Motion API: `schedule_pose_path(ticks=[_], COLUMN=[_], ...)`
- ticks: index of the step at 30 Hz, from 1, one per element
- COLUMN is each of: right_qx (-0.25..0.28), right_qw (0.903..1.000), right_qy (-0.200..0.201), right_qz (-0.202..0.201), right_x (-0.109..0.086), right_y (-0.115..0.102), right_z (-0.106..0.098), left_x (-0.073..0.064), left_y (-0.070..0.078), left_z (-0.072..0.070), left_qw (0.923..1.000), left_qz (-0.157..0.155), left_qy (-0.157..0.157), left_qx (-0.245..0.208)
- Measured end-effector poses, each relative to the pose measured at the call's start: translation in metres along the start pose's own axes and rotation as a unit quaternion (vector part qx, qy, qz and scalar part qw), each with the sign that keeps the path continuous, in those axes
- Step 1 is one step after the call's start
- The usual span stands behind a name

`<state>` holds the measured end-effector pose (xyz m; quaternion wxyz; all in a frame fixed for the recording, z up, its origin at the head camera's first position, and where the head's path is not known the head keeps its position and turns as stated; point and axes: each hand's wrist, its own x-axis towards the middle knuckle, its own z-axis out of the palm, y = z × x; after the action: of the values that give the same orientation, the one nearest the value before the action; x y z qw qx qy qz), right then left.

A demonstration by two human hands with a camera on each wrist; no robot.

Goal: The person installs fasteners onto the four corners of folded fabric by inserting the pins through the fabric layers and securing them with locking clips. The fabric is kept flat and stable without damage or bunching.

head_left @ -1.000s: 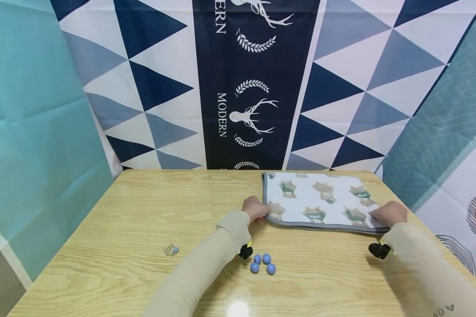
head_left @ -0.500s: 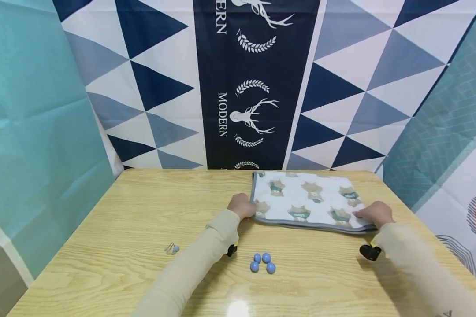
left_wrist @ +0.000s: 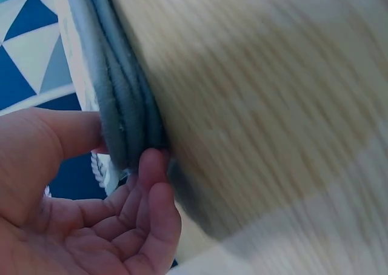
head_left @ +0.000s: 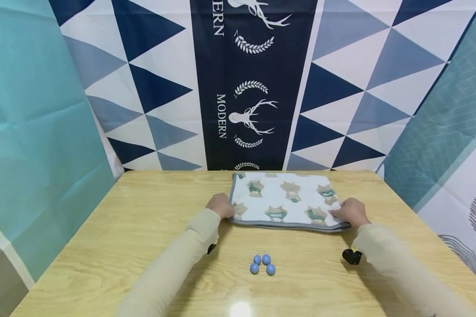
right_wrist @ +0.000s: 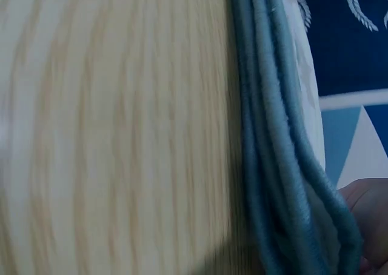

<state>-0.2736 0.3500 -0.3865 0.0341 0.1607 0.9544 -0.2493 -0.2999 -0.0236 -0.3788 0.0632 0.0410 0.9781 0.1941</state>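
A folded white blanket [head_left: 281, 198] with a bear print and grey trim lies at the back of the table. My left hand [head_left: 220, 205] pinches its front left corner. In the left wrist view the stacked grey edges [left_wrist: 124, 93] sit between the thumb and curled fingers of that hand [left_wrist: 91, 208]. My right hand [head_left: 353, 211] grips the front right corner, thumb side on top. Only a bit of the right hand [right_wrist: 370, 211] shows in the right wrist view, behind the layered grey edging [right_wrist: 276, 123]; its other fingers are hidden.
Several small blue balls [head_left: 262, 264] sit in a cluster on the wooden table [head_left: 301, 286], in front of the blanket and between the forearms. A patterned curtain [head_left: 258, 88] stands right behind the table's back edge.
Both hands have moved left, sliding the blanket along the table toward its middle. The left sleeve now covers the spot where a small wire item with a pale blue ball lay.
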Motion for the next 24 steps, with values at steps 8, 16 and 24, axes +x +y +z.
schedule_pose_path(ticks=[8,16,24], right_qx=[-0.030,-0.012,-0.026], right_qw=[0.9985,0.9988,0.9977], right_qy=[-0.004,-0.007,-0.005], right_qz=[-0.046,-0.046,-0.063], right_x=[-0.005,-0.008,-0.008], right_y=[-0.029,-0.043,-0.052], right_z=[0.016,0.022,0.030], left_x=[-0.004,0.002,-0.005], left_y=[-0.025,-0.039,-0.050], left_z=[-0.012,-0.021,-0.026], left_qw=[0.9999,0.9993,0.9980], left_qz=[-0.009,-0.027,-0.050], left_qy=[-0.005,-0.024,-0.039], left_qx=[0.008,0.012,-0.004])
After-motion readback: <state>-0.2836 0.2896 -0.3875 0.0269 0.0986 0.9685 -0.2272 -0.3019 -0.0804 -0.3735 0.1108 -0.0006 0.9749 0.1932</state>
